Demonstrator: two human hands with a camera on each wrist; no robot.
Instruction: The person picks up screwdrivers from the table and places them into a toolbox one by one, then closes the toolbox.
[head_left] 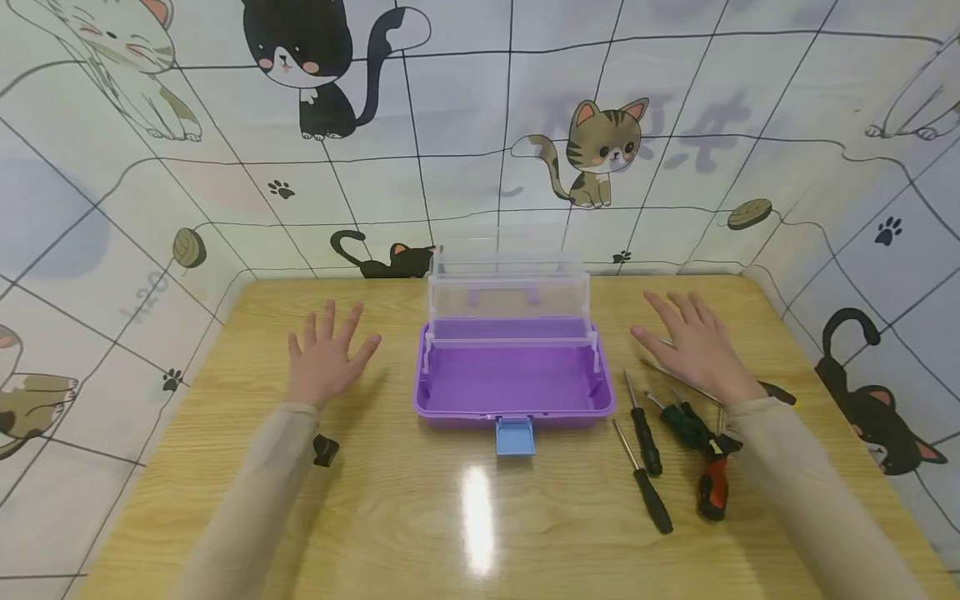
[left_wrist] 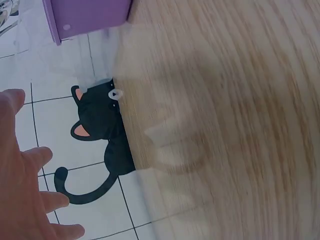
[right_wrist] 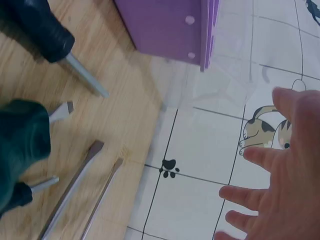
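Note:
A purple toolbox (head_left: 510, 379) stands in the middle of the table, its clear lid (head_left: 510, 292) raised and its blue latch (head_left: 514, 437) hanging down in front. Left of it my left hand (head_left: 322, 354) is spread, fingers apart, holding nothing. On the other side my right hand (head_left: 697, 346) is likewise spread and holds nothing, over a group of screwdrivers. Two with black handles, one screwdriver (head_left: 643, 433) and another screwdriver (head_left: 651, 496), lie nearest the box. Beside them are a green-handled screwdriver (head_left: 682, 425) and a red and black handle (head_left: 712, 492). My right forearm hides part of the group.
The wooden table (head_left: 390, 517) is enclosed by a cat-print cloth (head_left: 465, 133) at the back and sides. A small black object (head_left: 326, 450) shows beside the left sleeve. Long metal shafts (right_wrist: 72, 187) lie under the right hand.

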